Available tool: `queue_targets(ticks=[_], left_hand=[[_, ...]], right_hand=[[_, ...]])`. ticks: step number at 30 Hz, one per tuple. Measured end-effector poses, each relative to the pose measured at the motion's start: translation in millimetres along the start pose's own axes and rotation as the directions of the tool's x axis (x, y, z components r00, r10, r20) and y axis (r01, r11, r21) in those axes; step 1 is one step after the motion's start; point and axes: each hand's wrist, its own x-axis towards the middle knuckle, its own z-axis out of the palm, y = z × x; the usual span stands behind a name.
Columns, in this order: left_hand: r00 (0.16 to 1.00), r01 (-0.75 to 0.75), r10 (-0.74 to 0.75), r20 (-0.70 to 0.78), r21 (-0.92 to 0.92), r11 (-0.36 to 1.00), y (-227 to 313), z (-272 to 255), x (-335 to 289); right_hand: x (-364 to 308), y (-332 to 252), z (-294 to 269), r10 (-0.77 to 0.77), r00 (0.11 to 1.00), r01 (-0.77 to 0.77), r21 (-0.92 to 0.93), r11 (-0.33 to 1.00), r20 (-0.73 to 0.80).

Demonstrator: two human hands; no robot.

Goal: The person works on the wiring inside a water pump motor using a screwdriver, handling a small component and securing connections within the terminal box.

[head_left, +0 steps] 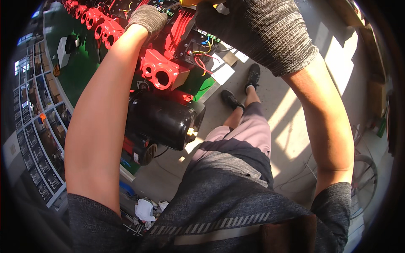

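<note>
My left hand point(147, 20), in a knitted grey glove, is closed among red pump housings and their wiring at the top. What its fingers grip, if anything, is hidden. My right hand point(261, 33), in a similar glove, is curled at a yellow tool point(192, 2), mostly cut off by the upper edge. Below and between the hands is a red finned housing point(179, 31). Beside it, an open black terminal box point(198, 46) shows loose coloured wires. Nearer to me lies a red casting with round ports point(162, 71).
A row of red castings point(95, 23) runs along the green bench point(67, 80) toward the far left. A black cylindrical tank point(162, 118) with a brass fitting lies at the near edge. Shelving with parts point(40, 139) stands left. A wheel point(365, 181) is at right.
</note>
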Motion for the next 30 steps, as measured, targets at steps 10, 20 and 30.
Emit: queue_targets(ticks=[10,20,30], left_hand=[[0.999,-0.006,0.017,0.044,-0.229,0.973,-1.3,-12.6,-28.4],[0.952,-0.296,0.258,0.162,0.284,0.912,-14.0,-9.5,-4.4],[0.979,0.05,-0.02,0.205,-0.142,0.989,10.3,-16.0,-25.2]], right_hand=[[-1.9,-3.0,0.3,0.106,0.994,-0.105,0.058,0.993,-0.018],[11.2,-5.7,-1.1,0.063,0.997,-0.059,0.121,0.991,-0.036],[11.7,-3.2,-2.3,0.026,0.998,-0.022,0.076,0.997,-0.049]])
